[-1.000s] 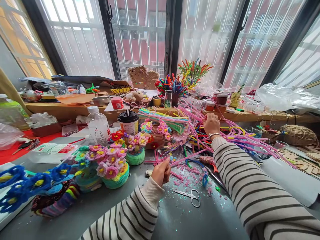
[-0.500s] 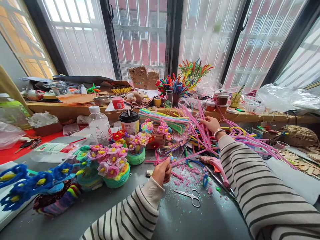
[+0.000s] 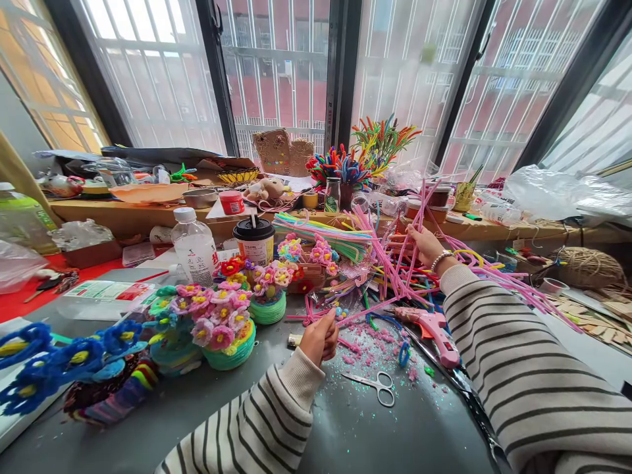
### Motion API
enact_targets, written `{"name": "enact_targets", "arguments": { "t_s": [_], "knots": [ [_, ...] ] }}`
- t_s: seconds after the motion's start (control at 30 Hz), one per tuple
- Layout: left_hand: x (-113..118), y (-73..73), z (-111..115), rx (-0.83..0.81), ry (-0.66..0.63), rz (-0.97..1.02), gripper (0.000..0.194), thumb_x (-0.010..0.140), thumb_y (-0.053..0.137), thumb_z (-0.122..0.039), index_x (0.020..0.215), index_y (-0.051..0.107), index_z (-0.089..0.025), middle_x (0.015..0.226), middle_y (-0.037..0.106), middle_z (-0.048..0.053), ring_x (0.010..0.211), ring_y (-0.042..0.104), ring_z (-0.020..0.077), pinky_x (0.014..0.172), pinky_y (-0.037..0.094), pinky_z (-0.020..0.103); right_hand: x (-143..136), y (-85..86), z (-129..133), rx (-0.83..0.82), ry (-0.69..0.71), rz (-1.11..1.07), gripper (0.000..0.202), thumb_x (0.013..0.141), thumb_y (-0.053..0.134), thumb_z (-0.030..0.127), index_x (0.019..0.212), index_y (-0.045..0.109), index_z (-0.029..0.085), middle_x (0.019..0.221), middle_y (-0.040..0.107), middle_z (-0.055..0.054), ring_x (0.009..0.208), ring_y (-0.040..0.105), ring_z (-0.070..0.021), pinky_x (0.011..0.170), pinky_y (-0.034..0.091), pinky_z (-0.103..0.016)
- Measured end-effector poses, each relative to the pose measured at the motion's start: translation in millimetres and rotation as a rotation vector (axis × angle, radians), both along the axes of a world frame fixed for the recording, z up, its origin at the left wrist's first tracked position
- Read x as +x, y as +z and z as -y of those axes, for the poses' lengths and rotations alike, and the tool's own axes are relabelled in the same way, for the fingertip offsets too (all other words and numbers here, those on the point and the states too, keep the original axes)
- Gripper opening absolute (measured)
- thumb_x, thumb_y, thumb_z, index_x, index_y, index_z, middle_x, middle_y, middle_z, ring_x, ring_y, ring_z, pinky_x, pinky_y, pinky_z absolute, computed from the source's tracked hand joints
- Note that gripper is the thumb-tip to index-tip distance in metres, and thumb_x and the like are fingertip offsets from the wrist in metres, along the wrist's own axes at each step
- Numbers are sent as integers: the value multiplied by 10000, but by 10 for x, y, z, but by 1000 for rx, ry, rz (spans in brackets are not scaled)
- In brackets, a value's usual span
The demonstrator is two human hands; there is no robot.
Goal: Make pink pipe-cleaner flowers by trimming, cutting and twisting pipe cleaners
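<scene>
My right hand (image 3: 425,247) pinches pink pipe cleaners (image 3: 419,209), whose fuzzy ends stick up above the fingers. More pink pipe cleaners spread in a loose heap below it and off to the right. My left hand (image 3: 318,338) is closed low over the table, its fingers curled. From beside those fingers a pink pipe cleaner (image 3: 368,312) slants up to the heap; the grip itself is partly hidden. Small scissors (image 3: 376,385) lie in front of pink fuzz scraps (image 3: 378,345). A pink glue gun (image 3: 434,332) rests beside my right forearm.
Pots of pipe-cleaner flowers (image 3: 224,322) stand on the left, with blue flowers (image 3: 79,355) nearer. Behind them are a plastic bottle (image 3: 191,247) and a lidded cup (image 3: 253,241). A cluttered ledge (image 3: 291,220) runs under the windows. A twine ball (image 3: 592,268) sits far right.
My right hand has moved a little to the right, tipping the held pink pipe cleaners more upright. More of the glue gun shows. My left hand has stayed almost still.
</scene>
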State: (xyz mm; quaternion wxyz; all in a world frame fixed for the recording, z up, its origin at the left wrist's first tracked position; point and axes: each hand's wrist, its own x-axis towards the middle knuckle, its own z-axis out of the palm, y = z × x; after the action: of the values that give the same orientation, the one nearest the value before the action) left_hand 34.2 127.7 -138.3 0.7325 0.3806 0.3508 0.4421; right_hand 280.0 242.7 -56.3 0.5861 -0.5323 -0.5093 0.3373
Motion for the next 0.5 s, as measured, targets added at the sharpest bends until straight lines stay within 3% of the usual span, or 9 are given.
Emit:
{"name": "enact_targets", "arguments": {
  "t_s": [0.2, 0.33, 0.5],
  "knots": [
    [-1, -5, -1, 9, -6, 16, 452, 581, 496, -482, 396, 219, -176, 241, 205, -108, 196, 106, -6, 235, 55, 149, 45, 36, -66, 168, -202, 150, 138, 801, 315, 328, 762, 391, 218, 555, 565, 29, 489, 564, -132, 477, 460, -271],
    [-5, -17, -8, 16, -8, 20, 450, 591, 487, -479, 394, 219, -175, 240, 206, -108, 193, 105, -5, 231, 54, 149, 99, 100, -73, 269, -433, 287, 261, 768, 333, 421, 782, 445, 186, 559, 526, 13, 509, 530, -130, 535, 425, -265],
    [-3, -27, -13, 18, -17, 13, 454, 598, 471, -492, 396, 216, -176, 241, 201, -108, 192, 100, -3, 233, 51, 153, 142, 238, -32, 316, -674, 403, 422, 804, 164, 432, 858, 460, 136, 639, 526, -56, 571, 505, -164, 534, 371, -284]
  ]
}}
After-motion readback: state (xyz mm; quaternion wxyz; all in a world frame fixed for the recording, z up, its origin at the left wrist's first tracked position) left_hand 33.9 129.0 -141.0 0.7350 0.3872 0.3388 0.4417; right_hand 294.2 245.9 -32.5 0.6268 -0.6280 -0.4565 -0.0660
